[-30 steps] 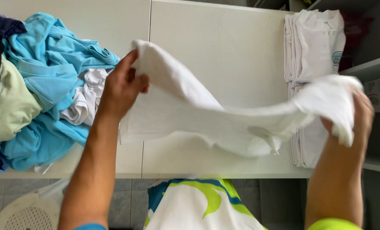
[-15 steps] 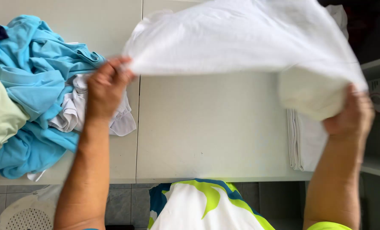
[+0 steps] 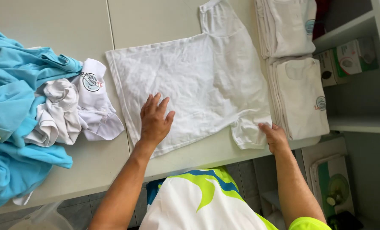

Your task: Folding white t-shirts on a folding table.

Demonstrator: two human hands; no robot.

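Lying flat: white shirt (image 3: 190, 85) spread on the white surface (image 3: 62, 38), hem toward the left, one sleeve at the near edge, the other toward the far edge.
Left hand (image 3: 155, 121): palm down on the shirt's lower part, fingers spread, grip open, holding nothing.
Right hand (image 3: 274, 137): at the near edge, fingertips touching the near sleeve; whether the grip pinches the cloth, cannot tell.
Left end of surface: heap of blue clothes (image 3: 15, 85), with crumpled white shirts (image 3: 75, 108) just beside the spread shirt.
Right end of surface: two folded stacks (image 3: 298, 64) of white shirts, side by side.
Beyond the right end: shelf (image 3: 348, 32) with small boxes (image 3: 348, 57).
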